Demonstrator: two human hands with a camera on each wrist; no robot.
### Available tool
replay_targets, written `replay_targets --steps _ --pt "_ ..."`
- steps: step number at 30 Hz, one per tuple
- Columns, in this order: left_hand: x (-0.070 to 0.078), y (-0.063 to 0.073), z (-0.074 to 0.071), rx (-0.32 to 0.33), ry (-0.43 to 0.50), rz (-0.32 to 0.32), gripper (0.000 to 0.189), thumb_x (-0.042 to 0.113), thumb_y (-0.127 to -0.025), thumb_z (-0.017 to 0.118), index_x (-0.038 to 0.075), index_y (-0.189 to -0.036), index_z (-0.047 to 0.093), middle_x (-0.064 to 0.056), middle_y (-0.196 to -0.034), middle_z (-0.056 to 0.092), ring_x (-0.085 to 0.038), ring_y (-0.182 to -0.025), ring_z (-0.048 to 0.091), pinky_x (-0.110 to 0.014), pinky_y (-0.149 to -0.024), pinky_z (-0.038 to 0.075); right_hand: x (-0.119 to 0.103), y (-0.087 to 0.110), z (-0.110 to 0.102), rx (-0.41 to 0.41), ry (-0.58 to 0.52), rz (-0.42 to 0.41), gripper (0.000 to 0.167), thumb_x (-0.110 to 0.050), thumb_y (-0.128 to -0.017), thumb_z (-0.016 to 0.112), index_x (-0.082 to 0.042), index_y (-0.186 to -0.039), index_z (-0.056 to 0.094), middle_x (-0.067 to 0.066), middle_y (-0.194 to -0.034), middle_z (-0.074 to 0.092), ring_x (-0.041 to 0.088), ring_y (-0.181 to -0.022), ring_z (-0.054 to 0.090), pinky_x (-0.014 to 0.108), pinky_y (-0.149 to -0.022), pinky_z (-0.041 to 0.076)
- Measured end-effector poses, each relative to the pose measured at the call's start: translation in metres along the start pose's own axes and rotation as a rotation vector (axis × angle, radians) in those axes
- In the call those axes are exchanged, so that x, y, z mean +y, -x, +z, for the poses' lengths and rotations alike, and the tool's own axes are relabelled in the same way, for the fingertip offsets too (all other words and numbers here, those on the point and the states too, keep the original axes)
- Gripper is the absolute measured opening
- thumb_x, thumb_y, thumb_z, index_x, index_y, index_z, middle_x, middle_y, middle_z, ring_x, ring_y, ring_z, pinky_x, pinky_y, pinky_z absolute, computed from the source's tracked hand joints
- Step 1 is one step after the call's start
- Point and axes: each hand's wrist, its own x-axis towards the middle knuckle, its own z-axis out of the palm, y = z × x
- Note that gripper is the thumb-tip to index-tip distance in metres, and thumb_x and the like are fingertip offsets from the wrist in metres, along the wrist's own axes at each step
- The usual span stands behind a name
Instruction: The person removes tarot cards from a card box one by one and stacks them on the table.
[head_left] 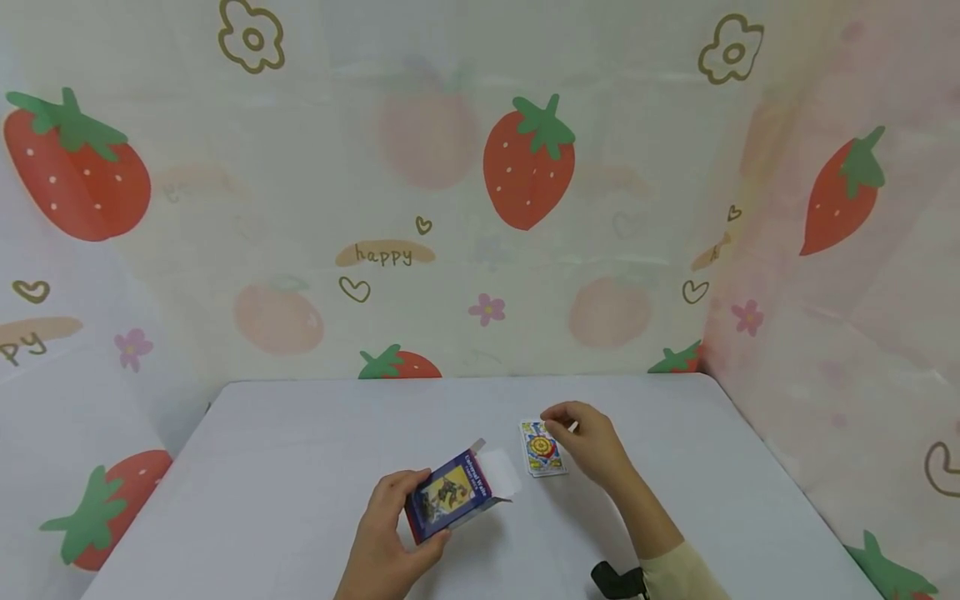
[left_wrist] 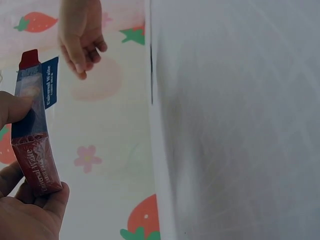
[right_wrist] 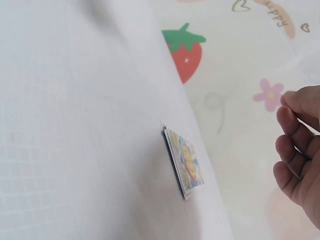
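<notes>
Gripping the open Universal Waite box [head_left: 450, 493] in left hand [head_left: 386, 535], pinching nothing visible with loose right hand [head_left: 594, 443] by the far card stack [head_left: 542, 450], probably mid-unboxing, so likely needs the box set down.

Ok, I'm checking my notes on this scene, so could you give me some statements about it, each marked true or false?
1. The left hand holds the box. True.
2. The box is closed at both ends. False: a flap stands open at one end.
3. The cards lie in a stack on the table. True.
4. The right hand also grips the box. False: it is by the cards, apart from the box.
5. The top card is plain white. False: it shows a colourful design.
</notes>
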Motion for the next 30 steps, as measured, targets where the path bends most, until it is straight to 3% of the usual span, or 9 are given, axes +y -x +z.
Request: replay_targets --steps 13,19,25,30 --pt "0.003 0.000 0.001 -0.001 -0.012 0.005 0.075 0.017 -0.073 0.093 0.024 -0.138 0.058 0.008 -0.135 0.053 -0.008 -0.117 0.052 -0.038 -0.099 0.054 -0.026 0.031 -0.005 0.019 -0.031 -0.101 0.010 -0.019 -0.096 0.072 -0.015 -0.105 0.076 -0.008 -0.095 0.067 0.014 -0.092 0.058 0.031 -0.083 0.050" --pt "0.003 0.001 0.001 -0.005 -0.016 -0.003 0.075 0.018 -0.073 0.093 0.024 -0.139 0.057 0.008 -0.135 0.053 -0.008 -0.117 0.052 -0.039 -0.100 0.054 -0.037 0.040 -0.005 0.014 -0.050 -0.121 0.010 -0.017 -0.095 0.074 -0.022 -0.103 0.075 -0.010 -0.094 0.068 0.012 -0.091 0.058 0.032 -0.085 0.050" --pt "0.004 0.001 0.001 0.001 -0.017 -0.002 0.075 0.018 -0.073 0.093 0.024 -0.139 0.057 0.008 -0.135 0.053 -0.008 -0.116 0.052 -0.037 -0.098 0.055 -0.048 0.048 -0.005 0.005 -0.073 -0.166 0.010 -0.018 -0.094 0.075 -0.024 -0.103 0.075 -0.012 -0.094 0.068 0.011 -0.091 0.058 0.036 -0.086 0.051" --pt "0.003 0.001 0.000 0.012 -0.008 0.018 0.075 0.017 -0.073 0.093 0.024 -0.138 0.058 0.009 -0.134 0.053 -0.007 -0.116 0.052 -0.035 -0.098 0.054 -0.056 0.053 -0.003 -0.011 -0.083 -0.214 0.011 -0.018 -0.094 0.075 -0.024 -0.103 0.075 -0.015 -0.093 0.069 0.009 -0.090 0.060 0.031 -0.081 0.053"
